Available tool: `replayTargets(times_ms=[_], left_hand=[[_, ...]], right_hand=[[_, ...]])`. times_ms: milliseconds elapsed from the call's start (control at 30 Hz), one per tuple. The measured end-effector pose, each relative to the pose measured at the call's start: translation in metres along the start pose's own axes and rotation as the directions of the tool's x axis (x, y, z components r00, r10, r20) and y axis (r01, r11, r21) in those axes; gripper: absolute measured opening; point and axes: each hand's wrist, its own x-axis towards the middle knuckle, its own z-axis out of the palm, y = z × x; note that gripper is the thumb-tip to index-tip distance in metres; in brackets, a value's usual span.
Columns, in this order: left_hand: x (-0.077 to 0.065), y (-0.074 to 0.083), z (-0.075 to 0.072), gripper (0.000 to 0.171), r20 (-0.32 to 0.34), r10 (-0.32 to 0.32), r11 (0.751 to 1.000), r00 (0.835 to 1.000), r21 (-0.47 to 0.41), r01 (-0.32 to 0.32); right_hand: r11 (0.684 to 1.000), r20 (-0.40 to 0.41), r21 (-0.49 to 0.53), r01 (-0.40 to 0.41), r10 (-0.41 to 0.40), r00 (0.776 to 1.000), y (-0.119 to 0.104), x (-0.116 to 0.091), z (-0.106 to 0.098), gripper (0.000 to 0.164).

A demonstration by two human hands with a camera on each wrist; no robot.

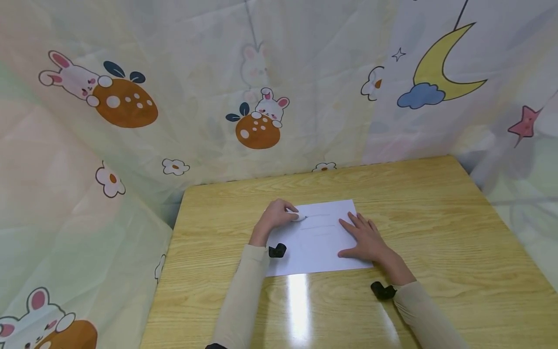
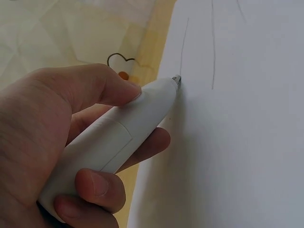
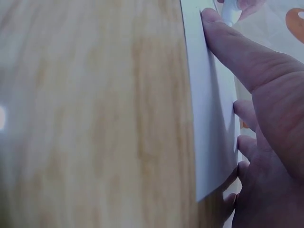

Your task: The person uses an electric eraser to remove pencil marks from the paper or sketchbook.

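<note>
My left hand (image 1: 279,213) grips a white electric eraser (image 2: 118,128), a thick pen-shaped body with a small metal tip. The thumb lies along its top and the other fingers curl underneath. In the left wrist view the tip stands right at the end of a thin grey line (image 2: 183,47) on the white sheet of paper (image 1: 322,252). Two more grey lines run beside that one. My right hand (image 1: 368,242), fingers spread, rests on the right edge of the sheet, holding nothing.
The paper lies on a wood-grain table (image 1: 209,232). A pale curtain (image 1: 196,63) printed with rabbits, flowers and a moon hangs behind and beside the table. Black wrist cameras (image 1: 382,291) sit at both sleeve cuffs.
</note>
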Motion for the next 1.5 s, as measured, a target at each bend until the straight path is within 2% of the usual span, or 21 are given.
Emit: replayTargets(times_ms=[300,533,1033,1167,1267,1500], left_hand=[[0.002,0.000,0.002,0.018,0.000,0.009,1.000,1.000,0.027,-0.009],[-0.002,0.002,-0.001,0.018,0.009,0.001,1.000,1.000,-0.001,-0.001],[0.002,0.002,0.002,0.018,0.015,0.004,1.000,1.000,-0.016,-0.004],[0.000,-0.001,0.002,0.017,-0.009,-0.009,1.000,1.000,-0.006,0.009],[-0.002,-0.002,0.002,0.016,-0.021,-0.011,1.000,1.000,0.009,0.011],[0.000,0.005,0.003,0.018,0.007,0.020,1.000,1.000,0.001,-0.020]], right_hand=[[1.000,0.006,-0.008,-0.011,0.011,1.000,0.003,-0.001,0.002,0.102],[1.000,0.000,-0.018,-0.001,0.001,1.000,0.004,0.000,0.005,0.103],[1.000,-0.006,0.002,-0.018,0.018,1.000,0.004,-0.001,0.005,0.102],[1.000,-0.011,-0.003,-0.003,0.002,1.000,0.004,0.000,0.007,0.103],[1.000,0.004,-0.023,0.004,-0.004,1.000,0.003,0.001,0.006,0.105],[0.995,0.066,-0.092,-0.039,0.045,0.997,-0.006,0.004,-0.006,0.104]])
